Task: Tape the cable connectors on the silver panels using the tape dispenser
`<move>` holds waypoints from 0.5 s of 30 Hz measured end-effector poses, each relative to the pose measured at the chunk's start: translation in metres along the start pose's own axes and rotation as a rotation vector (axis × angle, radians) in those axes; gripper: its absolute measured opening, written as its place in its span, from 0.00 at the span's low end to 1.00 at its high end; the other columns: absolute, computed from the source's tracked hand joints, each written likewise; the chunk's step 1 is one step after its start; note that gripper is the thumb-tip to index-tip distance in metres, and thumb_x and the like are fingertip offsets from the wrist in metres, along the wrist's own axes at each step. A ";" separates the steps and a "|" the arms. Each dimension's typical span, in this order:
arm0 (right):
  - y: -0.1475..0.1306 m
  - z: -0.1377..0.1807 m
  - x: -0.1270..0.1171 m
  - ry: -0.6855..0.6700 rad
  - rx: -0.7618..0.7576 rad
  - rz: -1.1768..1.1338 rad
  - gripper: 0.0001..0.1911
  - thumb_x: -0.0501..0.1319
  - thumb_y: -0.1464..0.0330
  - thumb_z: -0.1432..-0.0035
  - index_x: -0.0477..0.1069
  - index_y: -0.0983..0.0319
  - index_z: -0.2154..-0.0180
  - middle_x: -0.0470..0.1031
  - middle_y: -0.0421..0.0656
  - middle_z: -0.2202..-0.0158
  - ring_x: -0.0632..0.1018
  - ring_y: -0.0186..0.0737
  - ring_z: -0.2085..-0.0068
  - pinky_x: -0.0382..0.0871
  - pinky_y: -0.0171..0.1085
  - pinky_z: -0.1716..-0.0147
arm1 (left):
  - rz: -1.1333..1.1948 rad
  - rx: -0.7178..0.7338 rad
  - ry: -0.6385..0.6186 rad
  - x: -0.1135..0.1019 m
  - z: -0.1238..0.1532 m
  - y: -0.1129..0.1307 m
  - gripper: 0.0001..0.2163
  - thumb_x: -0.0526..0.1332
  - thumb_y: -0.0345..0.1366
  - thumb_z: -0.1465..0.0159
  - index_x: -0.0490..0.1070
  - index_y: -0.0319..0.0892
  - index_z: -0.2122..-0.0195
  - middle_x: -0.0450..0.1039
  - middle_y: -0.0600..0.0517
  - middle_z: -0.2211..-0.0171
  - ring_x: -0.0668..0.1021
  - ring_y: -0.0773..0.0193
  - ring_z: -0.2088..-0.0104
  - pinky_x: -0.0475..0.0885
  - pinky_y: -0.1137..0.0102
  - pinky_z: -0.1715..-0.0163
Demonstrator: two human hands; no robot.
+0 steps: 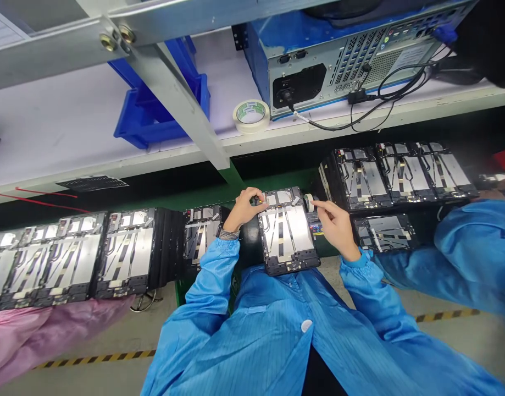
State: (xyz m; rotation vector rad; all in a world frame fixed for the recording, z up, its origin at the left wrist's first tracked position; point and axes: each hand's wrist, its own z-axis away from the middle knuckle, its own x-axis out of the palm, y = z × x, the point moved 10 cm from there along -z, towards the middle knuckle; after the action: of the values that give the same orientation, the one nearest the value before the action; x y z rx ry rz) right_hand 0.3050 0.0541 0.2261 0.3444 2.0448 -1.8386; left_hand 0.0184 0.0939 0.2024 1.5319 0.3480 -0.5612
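A black-framed tablet housing with silver plates and dark strips lies directly in front of me on a dark mat. My left hand pinches at its upper left corner, though the small item there is hard to make out. My right hand reaches in from the right, its fingertips on a small roll of tape at the housing's upper right corner. Blue cuffs and sleeves cover both my forearms.
Several similar housings line the bench to the left, and more lie to the right. A co-worker's blue sleeve enters at right. Overhead, a shelf holds a computer case, blue bins and a masking tape roll.
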 end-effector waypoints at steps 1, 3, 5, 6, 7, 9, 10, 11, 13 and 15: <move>0.013 0.011 -0.001 0.006 0.049 -0.020 0.20 0.57 0.57 0.27 0.80 0.57 0.44 0.77 0.46 0.58 0.78 0.45 0.62 0.75 0.45 0.58 | 0.031 0.001 0.012 0.000 0.001 0.000 0.08 0.73 0.39 0.38 0.76 0.48 0.60 0.77 0.49 0.50 0.76 0.49 0.45 0.64 0.49 0.35; 0.034 0.034 0.008 -0.028 0.105 -0.045 0.23 0.59 0.54 0.28 0.78 0.57 0.40 0.78 0.48 0.50 0.80 0.48 0.52 0.75 0.49 0.48 | 0.123 -0.034 0.092 0.000 0.014 -0.003 0.15 0.71 0.41 0.36 0.75 0.49 0.48 0.74 0.47 0.42 0.74 0.49 0.39 0.65 0.52 0.34; 0.046 0.055 0.025 -0.093 0.115 -0.046 0.27 0.60 0.53 0.29 0.74 0.56 0.35 0.75 0.50 0.40 0.76 0.51 0.39 0.68 0.53 0.35 | 0.200 -0.134 0.216 0.002 0.044 -0.012 0.26 0.68 0.45 0.32 0.66 0.50 0.34 0.65 0.44 0.31 0.68 0.49 0.30 0.64 0.53 0.31; 0.049 0.064 0.031 -0.115 0.113 -0.038 0.28 0.60 0.52 0.29 0.72 0.55 0.33 0.72 0.50 0.35 0.72 0.52 0.33 0.62 0.55 0.30 | 0.216 -0.198 0.268 0.008 0.064 -0.017 0.30 0.66 0.47 0.30 0.61 0.50 0.30 0.60 0.43 0.27 0.64 0.50 0.27 0.61 0.53 0.28; 0.050 0.071 0.036 -0.121 0.111 -0.025 0.30 0.60 0.52 0.28 0.70 0.55 0.31 0.69 0.50 0.32 0.68 0.52 0.30 0.57 0.56 0.28 | 0.213 -0.258 0.291 0.017 0.084 -0.020 0.32 0.64 0.49 0.29 0.58 0.49 0.27 0.55 0.42 0.24 0.59 0.50 0.24 0.56 0.52 0.25; 0.046 0.080 0.039 -0.111 0.102 0.009 0.32 0.60 0.52 0.29 0.67 0.55 0.30 0.64 0.50 0.28 0.63 0.55 0.27 0.52 0.59 0.26 | 0.219 -0.341 0.231 0.046 0.121 -0.019 0.36 0.63 0.52 0.29 0.54 0.47 0.25 0.45 0.41 0.20 0.49 0.48 0.20 0.44 0.52 0.22; 0.040 0.081 0.039 -0.106 0.089 0.024 0.33 0.60 0.52 0.29 0.67 0.55 0.29 0.62 0.51 0.27 0.62 0.57 0.26 0.51 0.61 0.25 | 0.241 -0.364 0.203 0.058 0.135 -0.016 0.38 0.63 0.53 0.29 0.51 0.47 0.23 0.41 0.42 0.19 0.44 0.48 0.20 0.41 0.52 0.21; 0.030 0.082 0.039 -0.111 0.067 0.036 0.34 0.61 0.52 0.29 0.65 0.56 0.28 0.61 0.51 0.27 0.61 0.58 0.26 0.51 0.63 0.26 | 0.273 -0.377 0.190 0.067 0.146 -0.012 0.40 0.62 0.54 0.29 0.47 0.48 0.22 0.39 0.43 0.19 0.43 0.49 0.19 0.40 0.53 0.21; 0.003 0.080 0.043 -0.154 0.008 0.049 0.37 0.62 0.52 0.30 0.60 0.55 0.25 0.60 0.51 0.26 0.60 0.59 0.26 0.51 0.63 0.26 | 0.356 -0.370 0.213 0.067 0.159 -0.005 0.41 0.60 0.55 0.27 0.42 0.49 0.20 0.44 0.45 0.20 0.48 0.50 0.20 0.44 0.54 0.21; -0.030 0.076 0.058 -0.243 -0.039 0.025 0.41 0.62 0.53 0.30 0.52 0.54 0.23 0.60 0.50 0.26 0.59 0.58 0.25 0.51 0.62 0.25 | 0.420 -0.345 0.289 0.042 0.166 -0.004 0.38 0.57 0.55 0.26 0.45 0.49 0.20 0.53 0.46 0.22 0.57 0.53 0.22 0.51 0.57 0.22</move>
State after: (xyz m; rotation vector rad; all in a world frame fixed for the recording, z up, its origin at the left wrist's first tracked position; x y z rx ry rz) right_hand 0.2490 -0.0285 0.2220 0.1282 1.8990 -1.7299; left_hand 0.0297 -0.0758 0.1807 1.2977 0.3116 0.0524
